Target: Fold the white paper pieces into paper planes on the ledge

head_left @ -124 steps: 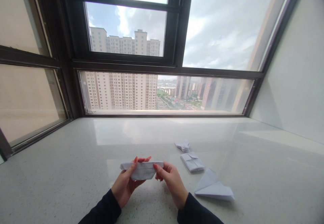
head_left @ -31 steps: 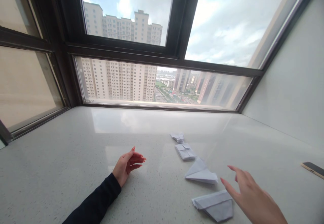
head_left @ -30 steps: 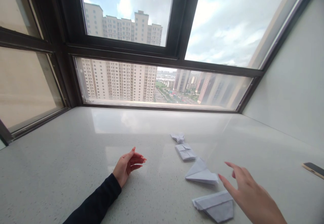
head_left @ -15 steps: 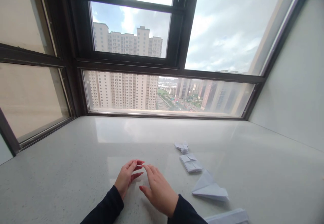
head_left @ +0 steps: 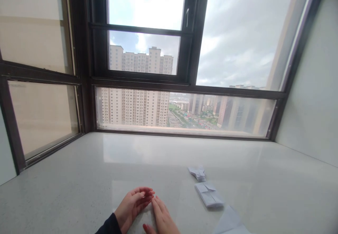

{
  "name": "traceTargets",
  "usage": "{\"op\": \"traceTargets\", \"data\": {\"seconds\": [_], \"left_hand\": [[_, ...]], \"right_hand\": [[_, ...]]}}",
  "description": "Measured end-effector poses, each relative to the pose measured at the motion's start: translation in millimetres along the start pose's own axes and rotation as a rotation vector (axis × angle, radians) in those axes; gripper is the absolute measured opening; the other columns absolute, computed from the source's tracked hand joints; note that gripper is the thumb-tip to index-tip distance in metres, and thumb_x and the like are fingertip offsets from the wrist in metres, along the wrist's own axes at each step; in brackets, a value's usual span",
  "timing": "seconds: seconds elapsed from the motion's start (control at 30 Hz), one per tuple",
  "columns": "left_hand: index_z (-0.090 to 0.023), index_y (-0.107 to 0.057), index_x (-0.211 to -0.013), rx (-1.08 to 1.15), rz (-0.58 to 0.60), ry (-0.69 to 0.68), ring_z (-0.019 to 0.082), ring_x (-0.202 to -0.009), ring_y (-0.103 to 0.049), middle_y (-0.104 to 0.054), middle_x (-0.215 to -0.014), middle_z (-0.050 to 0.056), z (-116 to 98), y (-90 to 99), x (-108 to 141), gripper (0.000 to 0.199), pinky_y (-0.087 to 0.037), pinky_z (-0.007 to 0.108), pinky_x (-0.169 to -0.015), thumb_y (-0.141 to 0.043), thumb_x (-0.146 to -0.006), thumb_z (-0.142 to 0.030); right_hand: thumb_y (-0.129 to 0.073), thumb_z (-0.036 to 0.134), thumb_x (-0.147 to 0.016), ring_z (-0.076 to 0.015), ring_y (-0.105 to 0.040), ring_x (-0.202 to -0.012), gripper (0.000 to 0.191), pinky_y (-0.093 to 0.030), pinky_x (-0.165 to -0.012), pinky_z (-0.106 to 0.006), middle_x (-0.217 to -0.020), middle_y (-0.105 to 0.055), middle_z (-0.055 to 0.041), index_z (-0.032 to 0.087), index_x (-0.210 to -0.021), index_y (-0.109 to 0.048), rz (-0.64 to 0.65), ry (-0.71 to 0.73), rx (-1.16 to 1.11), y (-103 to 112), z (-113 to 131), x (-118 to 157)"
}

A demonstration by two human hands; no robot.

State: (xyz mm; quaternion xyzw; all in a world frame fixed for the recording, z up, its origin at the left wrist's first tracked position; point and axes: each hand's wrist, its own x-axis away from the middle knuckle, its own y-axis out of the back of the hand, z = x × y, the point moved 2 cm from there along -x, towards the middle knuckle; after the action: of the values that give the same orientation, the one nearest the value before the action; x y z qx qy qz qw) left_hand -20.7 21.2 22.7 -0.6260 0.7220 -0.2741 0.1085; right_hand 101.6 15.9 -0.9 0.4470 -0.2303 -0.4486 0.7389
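Note:
My left hand [head_left: 133, 205] is low in the middle, fingers curved to the right and thumb pressed to them; whatever it may pinch is too small to make out. Beside it, my right hand [head_left: 164, 217] has its fingers stretched out and its thumb apart, with the fingertips close to those of the left. To the right lie a small folded white paper piece [head_left: 198, 172], a squarish folded paper packet [head_left: 210, 195] and a pointed folded paper [head_left: 230, 222], cut off by the bottom edge.
The pale speckled countertop [head_left: 66, 177] runs back to a dark-framed window [head_left: 185, 135]. A white wall [head_left: 311, 103] stands at the right. More window panes [head_left: 43, 117] are at the left. Tall buildings show outside.
The view has tilted up, so hands and papers sit lower. The lowest folded paper has left the view. The thin white edge between my hands no longer shows clearly.

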Motion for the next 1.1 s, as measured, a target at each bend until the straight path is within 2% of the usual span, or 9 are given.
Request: {"op": "traceTargets", "data": {"seconds": [0.17, 0.37, 0.47, 0.67, 0.8, 0.93, 1.0, 1.1], "left_hand": [[-0.011, -0.066, -0.077, 0.022, 0.01, 0.02, 0.019, -0.079, -0.063, -0.068, -0.088, 0.012, -0.7, -0.4, 0.8, 0.018, -0.043, 0.028, -0.08, -0.063, -0.06, -0.014], [-0.011, -0.065, -0.078, 0.014, 0.0, 0.019, 0.02, -0.078, -0.063, -0.069, -0.085, 0.012, -1.3, -1.3, 1.9, 0.018, -0.043, 0.029, -0.08, -0.061, -0.061, -0.013], [-0.011, -0.065, -0.078, 0.011, -0.001, 0.02, 0.02, -0.078, -0.063, -0.068, -0.085, 0.012, -0.7, -1.3, 1.9, 0.017, -0.043, 0.029, -0.08, -0.061, -0.061, -0.013], [-0.01, -0.065, -0.079, -0.013, 0.004, 0.004, 0.019, -0.076, -0.063, -0.068, -0.085, 0.013, -1.0, -2.2, 4.9, 0.019, -0.043, 0.029, -0.079, -0.062, -0.061, -0.014], [-0.01, -0.065, -0.078, -0.025, -0.005, -0.008, 0.019, -0.074, -0.063, -0.069, -0.082, 0.011, -1.6, -3.9, 7.9, 0.018, -0.044, 0.028, -0.077, -0.062, -0.061, -0.014], [-0.011, -0.065, -0.078, -0.041, -0.014, -0.018, 0.019, -0.074, -0.064, -0.069, -0.08, 0.011, -1.2, -4.7, 8.7, 0.018, -0.045, 0.027, -0.075, -0.062, -0.061, -0.014], [-0.011, -0.065, -0.079, -0.049, -0.013, -0.016, 0.018, -0.072, -0.064, -0.069, -0.079, 0.011, -0.7, -4.5, 8.2, 0.018, -0.045, 0.027, -0.074, -0.061, -0.061, -0.014], [-0.011, -0.065, -0.079, -0.054, -0.003, -0.009, 0.017, -0.071, -0.063, -0.069, -0.077, 0.01, -0.4, -4.4, 7.1, 0.018, -0.045, 0.026, -0.072, -0.061, -0.062, -0.015]], "right_hand": [[-0.065, 0.035, -0.064, -0.0346, -0.033, -0.116, 0.068, -0.029, -0.096, -0.043, -0.125, -0.039, -0.0222, 0.006, -0.121, -0.042, 0.003, 0.018, -0.072, -4.4, -9.1, -6.0], [-0.065, 0.027, -0.063, -0.0341, -0.03, -0.118, 0.07, -0.027, -0.097, -0.043, -0.126, -0.037, -0.0249, 0.0, -0.122, -0.039, -0.02, 0.019, -0.028, -2.8, -2.5, -0.9], [-0.064, 0.026, -0.064, -0.0333, -0.031, -0.118, 0.068, -0.027, -0.097, -0.042, -0.126, -0.037, -0.0242, 0.002, -0.122, -0.039, -0.03, 0.04, -0.038, -5.4, -2.8, 0.9], [-0.062, 0.025, -0.066, -0.0334, -0.035, -0.115, 0.062, -0.031, -0.094, -0.045, -0.121, -0.043, -0.0243, 0.001, -0.119, -0.042, -0.179, 0.112, -0.065, -9.0, -5.9, 2.3], [-0.062, 0.029, -0.067, -0.0332, -0.039, -0.113, 0.059, -0.034, -0.093, -0.044, -0.119, -0.046, -0.0238, 0.003, -0.117, -0.044, -0.202, 0.136, -0.046, -8.1, -3.7, 3.4], [-0.055, 0.035, -0.074, -0.0292, -0.041, -0.112, 0.052, -0.036, -0.092, -0.042, -0.118, -0.048, -0.0189, 0.01, -0.118, -0.044, -0.235, 0.184, -0.057, -6.8, -6.3, 3.7], [-0.048, 0.034, -0.079, -0.0259, -0.041, -0.113, 0.046, -0.035, -0.093, -0.038, -0.119, -0.049, -0.0165, 0.011, -0.119, -0.043, -0.22, 0.228, -0.065, -6.4, -8.8, 3.5], [-0.044, 0.022, -0.079, -0.0233, -0.042, -0.112, 0.039, -0.035, -0.093, -0.036, -0.117, -0.05, -0.015, 0.011, -0.117, -0.044, -0.208, 0.26, -0.062, -3.7, -9.7, 3.5]]}}
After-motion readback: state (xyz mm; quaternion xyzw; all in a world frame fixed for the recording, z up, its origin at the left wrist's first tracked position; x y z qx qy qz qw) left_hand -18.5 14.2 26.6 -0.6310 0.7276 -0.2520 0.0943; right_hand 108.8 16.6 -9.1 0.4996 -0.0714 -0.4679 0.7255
